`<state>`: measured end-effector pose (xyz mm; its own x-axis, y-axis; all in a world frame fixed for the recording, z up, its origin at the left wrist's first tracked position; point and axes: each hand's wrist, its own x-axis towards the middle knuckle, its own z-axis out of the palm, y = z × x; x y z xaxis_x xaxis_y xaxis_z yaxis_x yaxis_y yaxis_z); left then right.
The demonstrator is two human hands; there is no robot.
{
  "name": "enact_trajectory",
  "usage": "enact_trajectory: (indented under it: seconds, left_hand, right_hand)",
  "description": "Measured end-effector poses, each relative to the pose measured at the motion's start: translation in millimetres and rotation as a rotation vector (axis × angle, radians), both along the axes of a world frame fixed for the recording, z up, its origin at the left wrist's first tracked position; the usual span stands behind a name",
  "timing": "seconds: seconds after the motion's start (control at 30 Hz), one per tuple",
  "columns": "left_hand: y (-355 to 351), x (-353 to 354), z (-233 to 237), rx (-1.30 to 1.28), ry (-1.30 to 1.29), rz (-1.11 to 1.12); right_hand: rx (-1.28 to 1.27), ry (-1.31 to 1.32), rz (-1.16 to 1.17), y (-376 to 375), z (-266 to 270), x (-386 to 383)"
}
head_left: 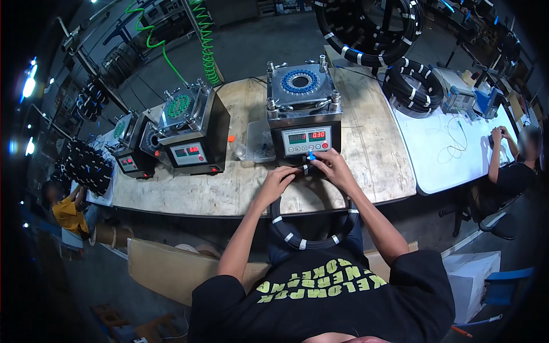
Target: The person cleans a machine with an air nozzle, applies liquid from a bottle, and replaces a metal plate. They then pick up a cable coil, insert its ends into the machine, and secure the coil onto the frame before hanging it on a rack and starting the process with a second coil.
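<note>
A black cable coil (277,222) bound with white bands hangs over the table's front edge and rests at my lap. My left hand (278,182) is closed around the coil's upper left part. At the upper right of the coil, my right hand (334,170) pinches a small blue connector (311,155) that points up. Just behind both hands stands a black machine (306,117) with a red lit display (307,141). A ring of blue pieces (299,82) sits on its metal top.
Two similar machines with green rings (178,106) (120,130) stand to the left. A clear plastic tray (260,141) holds small pieces. More cable coils (413,86) lie at the back right. One person (509,160) sits at a white table (443,151); another (71,208) is far left.
</note>
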<state>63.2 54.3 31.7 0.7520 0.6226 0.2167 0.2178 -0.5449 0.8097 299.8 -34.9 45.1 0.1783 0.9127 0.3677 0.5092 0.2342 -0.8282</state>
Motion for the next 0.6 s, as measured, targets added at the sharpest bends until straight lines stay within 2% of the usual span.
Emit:
enact_trajectory:
  seconds: [0.07, 0.2, 0.33, 0.47, 0.57, 0.6]
  left_hand:
    - [-1.8, -3.4, -3.2, 0.028, 0.022, 0.014]
    - [4.0, -0.6, -11.5, 0.133, 0.040, -0.024]
    - [6.4, 0.7, -16.7, 0.091, 0.046, -0.048]
    - [2.2, 3.5, -11.2, 0.044, 0.075, 0.004]
    - [-0.2, 4.3, -21.4, 0.202, 0.091, 0.006]
    - [-1.4, 4.5, -20.6, 0.237, 0.116, -0.001]
  right_hand:
    - [0.105, -0.202, -0.026, -6.3, 8.4, 6.9]
    - [0.007, -0.377, -0.095, -23.2, 22.0, 18.9]
    - [-0.151, -0.087, -0.033, -28.9, 23.7, 30.9]
    - [-0.133, -0.426, -0.013, -35.4, -2.2, 43.6]
    - [-0.141, -0.453, 0.058, -44.2, 6.8, 36.6]
    - [-0.107, -0.350, 0.155, -39.8, 2.9, 36.5]
